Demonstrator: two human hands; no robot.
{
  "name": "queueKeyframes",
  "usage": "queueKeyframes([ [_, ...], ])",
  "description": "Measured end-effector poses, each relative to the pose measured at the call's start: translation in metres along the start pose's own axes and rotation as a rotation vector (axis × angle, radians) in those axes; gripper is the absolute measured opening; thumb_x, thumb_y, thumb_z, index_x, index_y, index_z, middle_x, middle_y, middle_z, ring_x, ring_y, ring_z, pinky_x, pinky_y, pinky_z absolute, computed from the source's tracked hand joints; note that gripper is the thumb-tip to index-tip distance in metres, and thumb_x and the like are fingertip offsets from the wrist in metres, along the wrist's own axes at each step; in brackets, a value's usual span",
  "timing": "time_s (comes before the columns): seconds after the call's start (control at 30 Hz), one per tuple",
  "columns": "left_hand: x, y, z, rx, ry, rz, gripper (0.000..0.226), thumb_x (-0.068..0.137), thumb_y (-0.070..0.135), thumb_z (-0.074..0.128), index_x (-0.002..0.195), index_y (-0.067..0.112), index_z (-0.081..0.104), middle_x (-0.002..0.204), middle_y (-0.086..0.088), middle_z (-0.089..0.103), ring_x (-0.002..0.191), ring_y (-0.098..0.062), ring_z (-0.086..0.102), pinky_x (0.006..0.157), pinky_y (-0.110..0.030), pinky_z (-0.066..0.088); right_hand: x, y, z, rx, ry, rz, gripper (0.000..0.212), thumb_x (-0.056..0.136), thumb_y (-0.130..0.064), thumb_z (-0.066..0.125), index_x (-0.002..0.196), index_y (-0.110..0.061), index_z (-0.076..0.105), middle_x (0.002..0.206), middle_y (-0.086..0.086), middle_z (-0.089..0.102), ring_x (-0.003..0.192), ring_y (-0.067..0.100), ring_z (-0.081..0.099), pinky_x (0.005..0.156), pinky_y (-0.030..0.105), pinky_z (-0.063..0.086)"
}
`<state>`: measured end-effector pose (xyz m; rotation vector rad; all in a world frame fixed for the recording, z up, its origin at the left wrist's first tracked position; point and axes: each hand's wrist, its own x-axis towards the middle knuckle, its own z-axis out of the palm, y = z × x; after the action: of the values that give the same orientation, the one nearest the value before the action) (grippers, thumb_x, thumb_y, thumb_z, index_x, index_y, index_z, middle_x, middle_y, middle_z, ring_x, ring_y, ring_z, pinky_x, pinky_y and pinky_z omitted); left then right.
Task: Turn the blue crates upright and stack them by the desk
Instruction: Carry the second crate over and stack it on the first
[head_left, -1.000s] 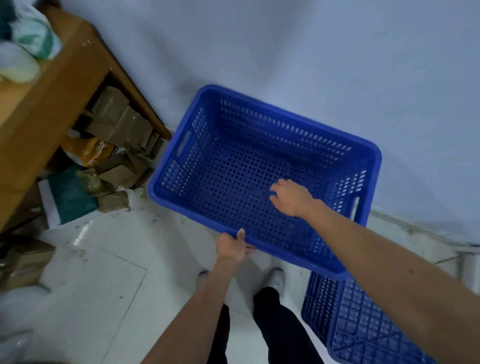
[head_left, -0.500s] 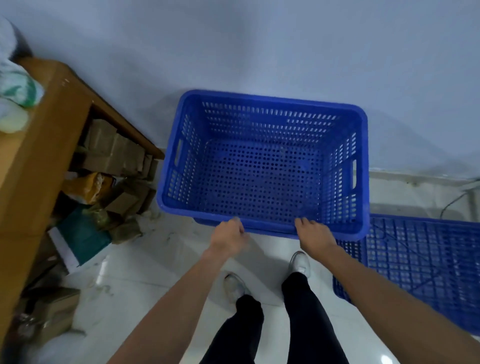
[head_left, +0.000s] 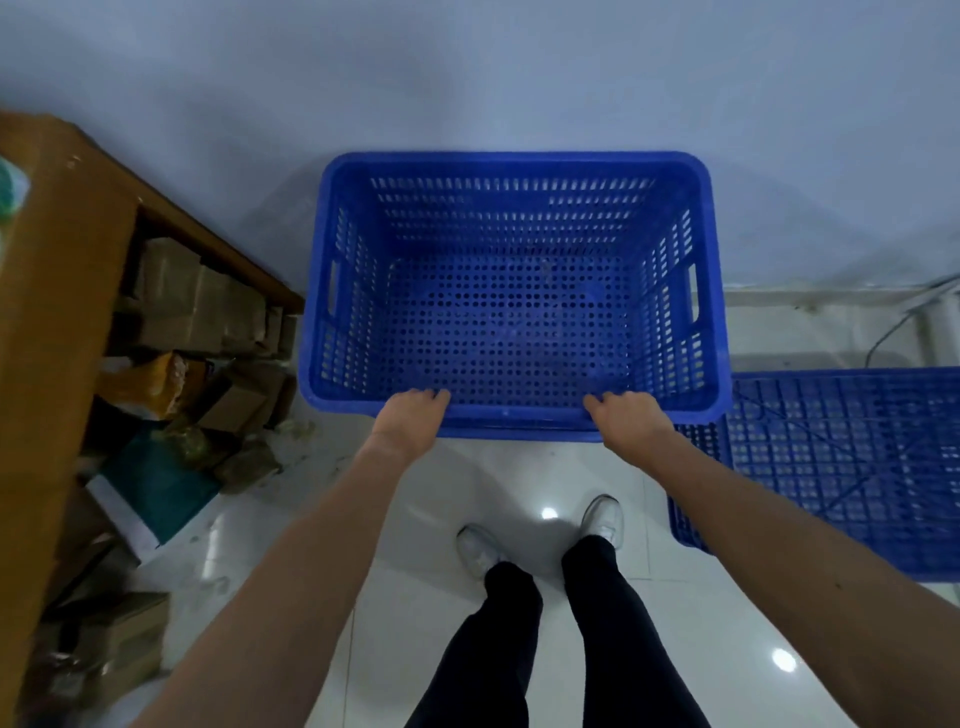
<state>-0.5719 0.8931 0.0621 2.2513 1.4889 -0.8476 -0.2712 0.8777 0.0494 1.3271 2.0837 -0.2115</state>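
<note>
At the near rim of the upright blue crate (head_left: 511, 291), the left hand (head_left: 410, 418) and right hand (head_left: 626, 418) each curl over the edge, fingertips hidden inside. Its open mouth spreads toward twelve o'clock, beside the desk (head_left: 57, 322) at nine. Two crates show; the second crate (head_left: 836, 462), at three o'clock, lies overturned and cut off.

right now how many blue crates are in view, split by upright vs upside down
upright blue crate, both hands on its near rim: 1
upside-down blue crate, on the floor to the right: 1
total: 2
</note>
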Motion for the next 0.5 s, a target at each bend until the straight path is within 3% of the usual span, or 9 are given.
queueKeyframes([
  [0.2,-0.001,-0.004,-0.016,0.000,-0.013,-0.083,0.034,0.092,0.008,0.053,0.125,0.016,0.053,0.098,-0.008,0.065,0.088,-0.027,0.064,0.073,-0.037,0.049,-0.004,0.004,-0.011,-0.054,0.027,-0.030,0.051,0.095,-0.012,0.050,0.144,-0.014,0.035,0.112,0.007,0.063,0.090,0.026,0.065,0.060,0.034,0.040],
  [0.5,-0.006,0.014,0.002,0.035,-0.044,-0.047,0.032,0.095,0.004,0.044,0.124,0.012,0.055,0.106,-0.010,0.065,0.095,-0.027,0.065,0.078,-0.037,0.050,-0.027,0.001,0.012,0.072,0.037,-0.018,0.050,0.097,-0.015,0.047,0.145,-0.015,0.034,0.121,0.008,0.058,0.100,0.026,0.062,0.066,0.034,0.043],
])
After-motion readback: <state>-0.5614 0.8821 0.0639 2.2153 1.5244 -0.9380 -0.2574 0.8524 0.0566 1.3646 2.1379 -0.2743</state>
